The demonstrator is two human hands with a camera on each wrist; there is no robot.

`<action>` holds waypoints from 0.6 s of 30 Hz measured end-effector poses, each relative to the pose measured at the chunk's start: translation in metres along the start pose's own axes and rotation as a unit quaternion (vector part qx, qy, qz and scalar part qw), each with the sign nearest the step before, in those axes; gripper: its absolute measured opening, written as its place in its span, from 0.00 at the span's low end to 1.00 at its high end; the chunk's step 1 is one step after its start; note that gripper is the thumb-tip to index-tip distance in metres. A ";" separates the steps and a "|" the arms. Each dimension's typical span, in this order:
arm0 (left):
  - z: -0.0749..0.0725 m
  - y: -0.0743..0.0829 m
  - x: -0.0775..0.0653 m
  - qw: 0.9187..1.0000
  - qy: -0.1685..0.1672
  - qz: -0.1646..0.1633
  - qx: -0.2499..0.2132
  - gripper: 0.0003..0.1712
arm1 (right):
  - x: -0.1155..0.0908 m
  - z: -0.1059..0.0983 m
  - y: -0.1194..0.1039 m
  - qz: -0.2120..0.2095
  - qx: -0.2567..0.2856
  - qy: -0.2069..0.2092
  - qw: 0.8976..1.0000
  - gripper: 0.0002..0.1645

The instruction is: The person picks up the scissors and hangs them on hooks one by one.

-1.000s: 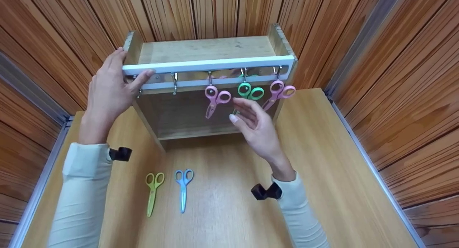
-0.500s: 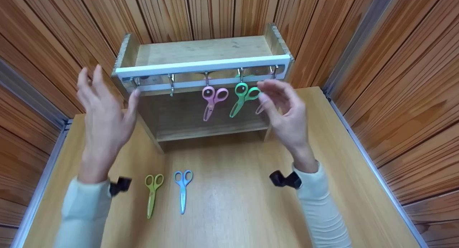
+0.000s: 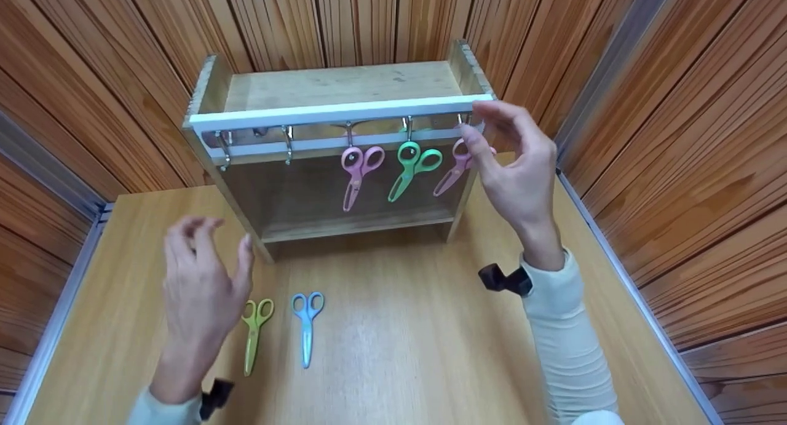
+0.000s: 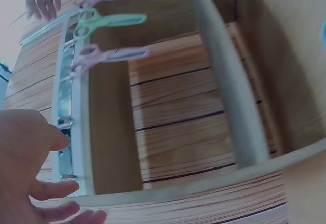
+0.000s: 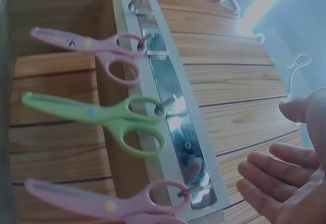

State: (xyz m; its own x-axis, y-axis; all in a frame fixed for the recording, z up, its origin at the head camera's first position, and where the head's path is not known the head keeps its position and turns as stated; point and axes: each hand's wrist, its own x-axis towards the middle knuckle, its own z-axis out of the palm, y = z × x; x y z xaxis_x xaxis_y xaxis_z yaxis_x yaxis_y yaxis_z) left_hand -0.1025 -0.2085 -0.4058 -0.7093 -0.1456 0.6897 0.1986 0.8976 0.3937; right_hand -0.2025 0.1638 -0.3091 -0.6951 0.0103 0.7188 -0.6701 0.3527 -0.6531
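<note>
My right hand (image 3: 522, 166) is raised at the right end of the white hook rail (image 3: 307, 113), thumb and fingers apart. In the right wrist view its fingers (image 5: 265, 175) are loosely bent and grip nothing. Pink scissors (image 3: 455, 174) hang from the hook closest to it. Green scissors (image 3: 403, 179) and a second pair of pink scissors (image 3: 355, 182) hang further left, blades down. Lower left, my left hand (image 3: 203, 283) hovers with spread fingers, holding nothing. Beside it on the table lie yellow-green scissors (image 3: 251, 345) and light-blue scissors (image 3: 307, 339), handles away from me.
The rail runs along the top front of a wooden shelf unit (image 3: 344, 83). Two bare metal hooks (image 3: 288, 145) are on its left part. Wood-plank walls (image 3: 381, 25) enclose the wooden table (image 3: 393, 326) behind and at both sides.
My left hand has let go of the rail's left end and come down toward the table scissors. My right hand has moved up and right, from the green scissors to the rail's right end.
</note>
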 end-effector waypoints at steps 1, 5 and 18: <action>0.002 0.000 -0.006 1.000 -0.005 0.005 0.007 0.25 | 0.003 -0.001 0.001 -0.004 -0.007 0.001 1.000 0.20; 0.012 -0.003 -0.027 0.999 -0.037 0.014 0.033 0.26 | 0.016 -0.003 0.005 -0.018 -0.036 -0.001 0.999 0.22; 0.051 -0.009 -0.085 0.968 -0.225 -0.080 0.073 0.39 | 0.055 -0.006 0.023 0.008 -0.144 -0.063 0.988 0.43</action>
State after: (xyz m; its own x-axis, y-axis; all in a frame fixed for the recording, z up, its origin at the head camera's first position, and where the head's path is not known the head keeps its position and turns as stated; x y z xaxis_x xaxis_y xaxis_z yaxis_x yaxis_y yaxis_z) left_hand -0.0780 -0.1831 -0.4988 -0.9527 -0.1200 0.2791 -0.0117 0.9325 0.3611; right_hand -0.2546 0.1776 -0.2832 -0.7440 -0.0919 0.6619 -0.5695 0.6054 -0.5560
